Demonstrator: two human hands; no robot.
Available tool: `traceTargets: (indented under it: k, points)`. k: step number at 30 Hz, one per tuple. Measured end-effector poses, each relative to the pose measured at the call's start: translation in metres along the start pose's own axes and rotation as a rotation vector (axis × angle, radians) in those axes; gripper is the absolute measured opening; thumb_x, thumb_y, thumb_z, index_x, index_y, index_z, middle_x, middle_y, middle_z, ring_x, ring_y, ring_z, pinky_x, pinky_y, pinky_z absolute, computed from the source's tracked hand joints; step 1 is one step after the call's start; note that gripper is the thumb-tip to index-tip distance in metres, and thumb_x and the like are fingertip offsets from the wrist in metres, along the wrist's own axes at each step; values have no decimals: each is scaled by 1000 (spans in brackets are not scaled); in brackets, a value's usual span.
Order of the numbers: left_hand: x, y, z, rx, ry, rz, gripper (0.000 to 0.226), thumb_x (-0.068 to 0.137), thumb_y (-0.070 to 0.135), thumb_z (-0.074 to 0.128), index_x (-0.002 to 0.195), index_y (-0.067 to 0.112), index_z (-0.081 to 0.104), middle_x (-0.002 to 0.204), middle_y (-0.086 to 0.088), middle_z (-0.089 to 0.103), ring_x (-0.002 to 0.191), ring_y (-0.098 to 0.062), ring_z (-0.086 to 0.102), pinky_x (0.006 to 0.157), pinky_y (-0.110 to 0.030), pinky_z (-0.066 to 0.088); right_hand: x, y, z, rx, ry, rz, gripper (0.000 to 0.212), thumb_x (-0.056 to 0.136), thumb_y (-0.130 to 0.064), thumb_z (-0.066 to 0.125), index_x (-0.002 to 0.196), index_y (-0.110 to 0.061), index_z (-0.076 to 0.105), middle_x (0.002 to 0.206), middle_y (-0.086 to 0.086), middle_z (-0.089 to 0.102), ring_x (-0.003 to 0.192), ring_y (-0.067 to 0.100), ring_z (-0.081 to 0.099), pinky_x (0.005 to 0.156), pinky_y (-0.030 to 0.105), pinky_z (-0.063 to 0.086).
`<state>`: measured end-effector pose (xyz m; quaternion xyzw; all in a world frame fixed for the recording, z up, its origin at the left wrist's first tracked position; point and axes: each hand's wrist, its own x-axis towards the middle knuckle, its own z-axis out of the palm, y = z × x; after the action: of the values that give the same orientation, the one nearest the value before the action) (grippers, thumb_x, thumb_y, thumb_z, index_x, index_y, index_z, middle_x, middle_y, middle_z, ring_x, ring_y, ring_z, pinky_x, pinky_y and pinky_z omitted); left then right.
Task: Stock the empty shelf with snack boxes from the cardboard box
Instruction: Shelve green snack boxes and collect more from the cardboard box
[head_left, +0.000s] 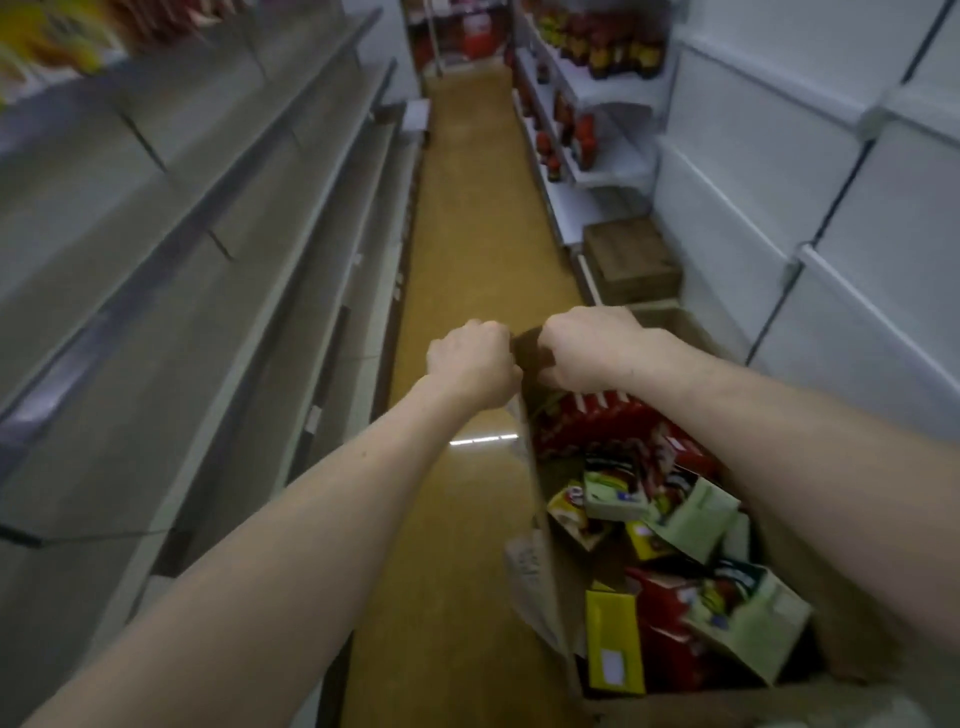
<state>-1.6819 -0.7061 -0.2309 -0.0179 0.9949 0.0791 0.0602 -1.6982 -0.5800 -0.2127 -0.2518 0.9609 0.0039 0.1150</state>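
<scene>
- Empty shelf (156, 291): L side of aisle, several bare grey tiers w/ metal front rails. A few blurred bright packs (47, 41) on the top tier, far L corner.
- Floor (467, 208): yellow-brown strip running down the middle of the aisle.
- Left hand (470, 364): arm stretched fwd, fingers curled down over the far top edge of the cardboard box (558, 587). Fingertips hidden.
- Right hand (587, 348): just beside the L one, also fisted on that far edge/flap. Motion blur, so exact pinch can't be told.
- Cardboard box: on the floor at lower R, open top, partly full.
- Snack boxes inside, loose and tilted: red ones (597, 421) at the far end, a yellow one (615, 644) and pale green ones (748, 618) nearer.
- Handling, my guess: loaded carton fairly heavy, walls and flap bendy, so the flap may tear. Safer to drag low by the rim near the corners. Snack boxes look light, stiff thin card, corners crush. Take each by its long sides.
- Closed brown carton (631, 260): floor, R side, further on.
- Bottles (618, 52): white R shelves, far end.
</scene>
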Motion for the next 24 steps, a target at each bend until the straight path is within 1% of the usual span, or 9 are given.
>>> traceTargets:
  k: [3,7,9,11,13,16,20,22,24]
  points:
    - [24,34,37,-17,-71,16,23,91,34,60,111,22,60,103,0,61,91,-19,60,81,-38,55,5,45,28,34,-45,34,17,94,-36,54,98,-20,59,79,-3,52,77,20,53,59,30,37]
    - [47,62,92,-49,-192,19,35,92,34,59,125,21,56,115,-2,59,99,-21,59,82,-37,55,15,94,76,75,-123,81,22,94,-38,54,98,-18,63,82,-2,59,73,19,56,54,27,35]
    - [56,69,121,-92,-252,-5,38,91,34,61,126,20,55,115,-2,59,98,-20,60,80,-35,56,19,113,101,102,-167,101,20,93,-35,55,99,-19,65,86,-1,60,77,20,57,57,30,38]
    - [62,73,152,-133,-316,-31,38,91,32,62,125,18,56,114,-3,60,98,-20,60,81,-35,55,22,131,126,118,-222,132,19,93,-34,56,101,-19,65,91,-1,61,83,21,58,62,32,42]
    - [65,76,180,-158,-376,-70,37,92,30,60,127,18,55,118,-3,59,101,-21,59,82,-35,54,22,147,152,139,-283,165,18,92,-32,56,100,-19,66,91,-1,62,84,21,60,63,32,45]
    - [69,78,220,-201,-454,-138,43,92,28,61,133,18,51,126,-4,56,108,-23,57,86,-36,52,23,164,187,161,-337,200,18,92,-31,57,102,-20,67,94,0,64,84,22,60,64,31,44]
    - [78,76,269,-263,-510,-235,55,89,28,63,140,17,45,135,-8,52,116,-26,54,93,-38,49,31,171,227,189,-321,199,20,93,-28,54,108,-20,65,103,4,63,89,25,56,68,32,40]
    - [82,73,289,-302,-534,-307,57,88,28,63,141,18,43,136,-9,51,117,-27,53,92,-37,49,39,169,246,203,-307,175,22,94,-25,52,112,-18,64,111,5,63,99,27,58,72,33,43]
    - [85,70,307,-372,-547,-389,54,89,27,63,138,17,43,134,-8,52,117,-27,54,92,-36,49,45,167,263,205,-321,143,24,94,-24,53,115,-18,62,115,6,63,105,27,57,76,35,47]
